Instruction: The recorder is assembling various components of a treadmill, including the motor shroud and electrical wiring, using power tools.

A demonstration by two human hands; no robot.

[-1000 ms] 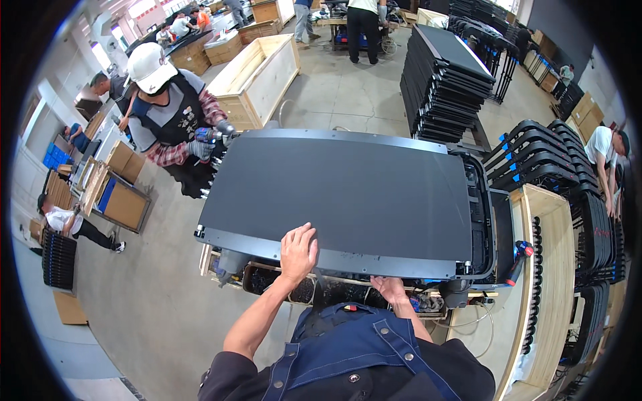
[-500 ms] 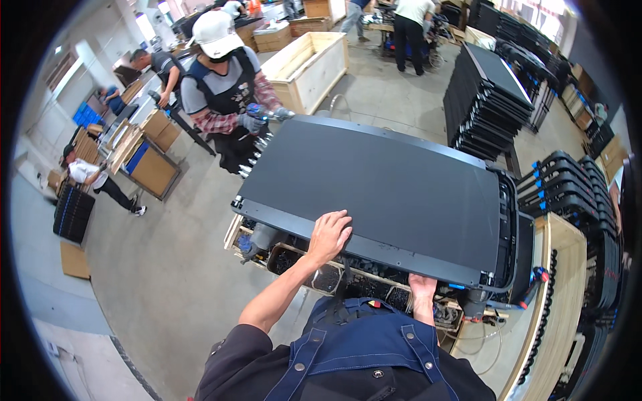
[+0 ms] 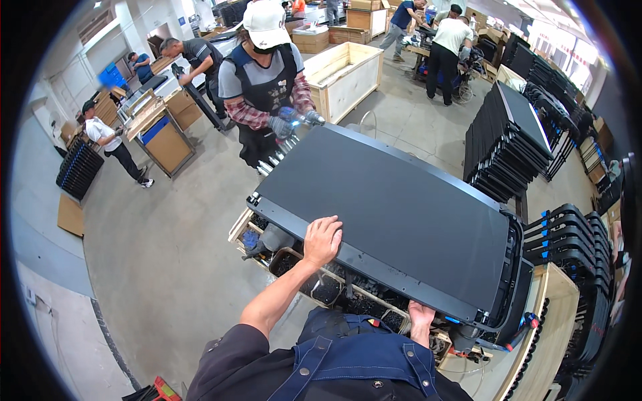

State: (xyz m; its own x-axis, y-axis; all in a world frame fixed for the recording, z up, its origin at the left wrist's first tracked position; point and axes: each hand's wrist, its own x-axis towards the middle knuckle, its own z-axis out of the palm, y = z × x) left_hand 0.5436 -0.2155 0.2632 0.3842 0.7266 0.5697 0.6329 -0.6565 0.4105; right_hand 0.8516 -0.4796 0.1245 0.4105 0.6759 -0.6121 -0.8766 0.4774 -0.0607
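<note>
The panel [image 3: 394, 214] lies in front, with the left hand [image 3: 322, 240] on its near edge, the right hand [image 3: 421, 313] farther right at this edge, a co-worker [image 3: 264, 87] at its left end, a crate [image 3: 358, 90] and a stack [image 3: 503, 137] behind, and a box [image 3: 562, 291] at right.

Left hand [image 3: 323, 240] palm down, forearm [image 3: 279, 298] bare, right hand [image 3: 421, 313] palm upward
</note>
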